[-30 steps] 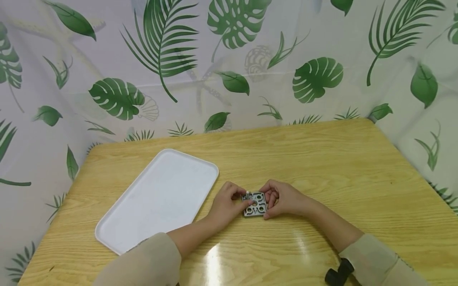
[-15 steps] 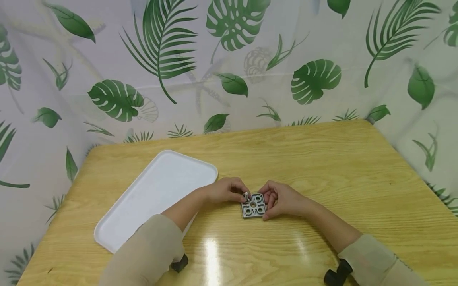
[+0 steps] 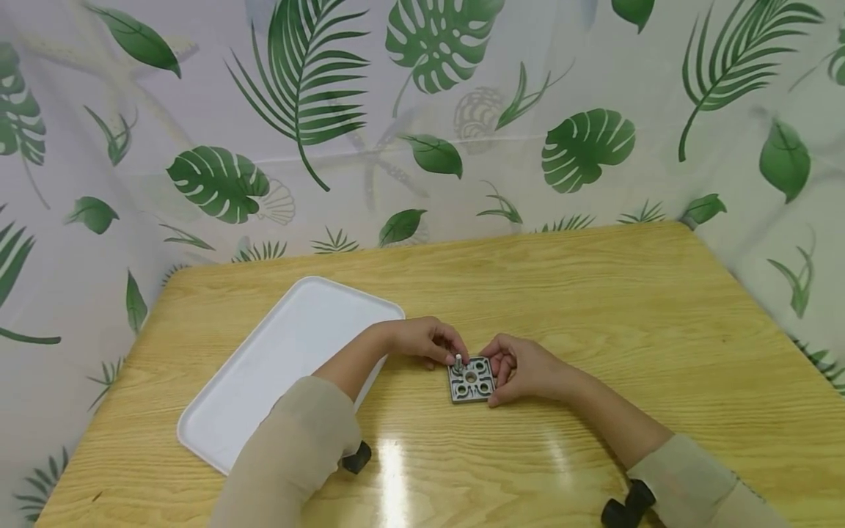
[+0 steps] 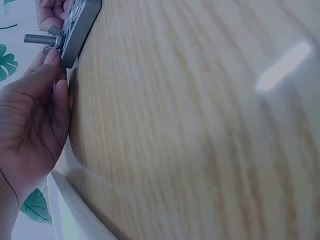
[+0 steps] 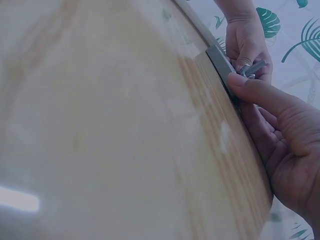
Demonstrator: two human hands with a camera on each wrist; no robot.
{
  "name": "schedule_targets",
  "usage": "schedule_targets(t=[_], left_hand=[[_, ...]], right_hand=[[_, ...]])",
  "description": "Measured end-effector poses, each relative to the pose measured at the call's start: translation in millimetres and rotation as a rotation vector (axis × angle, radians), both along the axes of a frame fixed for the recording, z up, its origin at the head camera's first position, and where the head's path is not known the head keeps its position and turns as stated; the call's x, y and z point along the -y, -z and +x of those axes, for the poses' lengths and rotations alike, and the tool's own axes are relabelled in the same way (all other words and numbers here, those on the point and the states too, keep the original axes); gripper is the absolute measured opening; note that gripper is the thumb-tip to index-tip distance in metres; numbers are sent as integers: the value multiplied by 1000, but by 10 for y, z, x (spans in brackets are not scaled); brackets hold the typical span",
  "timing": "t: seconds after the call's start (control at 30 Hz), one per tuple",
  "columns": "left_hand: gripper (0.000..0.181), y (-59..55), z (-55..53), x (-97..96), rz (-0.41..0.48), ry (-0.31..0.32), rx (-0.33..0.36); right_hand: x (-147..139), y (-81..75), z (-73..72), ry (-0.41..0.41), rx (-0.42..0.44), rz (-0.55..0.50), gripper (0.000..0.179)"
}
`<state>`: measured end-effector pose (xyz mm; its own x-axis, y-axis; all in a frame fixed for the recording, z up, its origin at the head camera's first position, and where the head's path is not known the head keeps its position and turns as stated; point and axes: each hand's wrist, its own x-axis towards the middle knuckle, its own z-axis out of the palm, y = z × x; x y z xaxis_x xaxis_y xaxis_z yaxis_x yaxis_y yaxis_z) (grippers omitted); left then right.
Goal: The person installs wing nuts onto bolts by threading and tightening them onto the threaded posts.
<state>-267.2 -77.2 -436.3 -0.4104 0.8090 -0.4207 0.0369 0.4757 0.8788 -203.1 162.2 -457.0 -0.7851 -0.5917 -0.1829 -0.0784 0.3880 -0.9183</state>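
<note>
A square grey metal plate (image 3: 472, 389) with several round holes lies on the table. Upright from its far left corner stands a threaded bolt (image 4: 40, 39). Around the bolt's base, against the plate, sits what looks like a wing nut (image 4: 55, 31). My left hand (image 3: 425, 339) has thumb and fingertips at this nut and pinches it; the fingers partly cover it. From the other side, my right hand (image 3: 528, 369) grips the plate's right edge between thumb and index finger, its other fingers curled. The plate's side edge (image 5: 220, 62) shows in the right wrist view.
A white rectangular tray (image 3: 290, 367) lies on the wooden table (image 3: 561, 293), left of the plate and partly under my left forearm. Leaf-print cloth (image 3: 502, 161) hangs behind the table. Black wrist fittings (image 3: 627, 506) show at the sleeves.
My left hand has shifted from over the plate's left side to its far left corner, its wrist and forearm swinging up and right. My right hand and the plate have stayed nearly still.
</note>
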Motion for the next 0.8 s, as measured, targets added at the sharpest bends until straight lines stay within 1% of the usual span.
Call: schedule_targets(t=[0.03, 0.1, 0.13, 0.2, 0.27, 0.33, 0.47, 0.57, 0.6, 0.67, 0.73, 0.8], left_hand=[[27, 7, 7, 5, 4, -19, -4], [32, 21, 36, 29, 12, -69, -35], [35, 23, 64, 45, 16, -107, -57], [38, 39, 145, 76, 16, -195, -124], [37, 56, 268, 88, 20, -303, -202], [37, 82, 422, 80, 35, -411, -275], [39, 148, 733, 11, 55, -599, -432], [40, 201, 890, -82, 67, -724, -544], [41, 219, 928, -116, 74, -752, -576], [41, 258, 978, -180, 78, -783, -661], [41, 301, 1005, -226, 74, -789, -749], [41, 317, 1022, -258, 66, -786, -810]], right_hand=[[-6, 4, -2, 0, -1, -6, 65], [-9, 12, -1, -3, -3, -20, 65], [-9, 15, 1, -5, -5, -25, 65], [-11, 22, 3, -10, -6, -35, 65], [-16, 15, 8, -8, -13, -35, 65], [-24, 9, 8, -3, -23, -30, 64], [-29, -1, 5, 12, -35, -12, 64], [-30, -2, 5, 11, -35, -4, 64], [-30, 0, 6, 10, -33, -4, 64], [-28, 1, 12, 7, -32, -7, 64], [-28, 2, 16, 1, -33, -18, 64], [-28, 1, 19, 2, -30, -14, 64]])
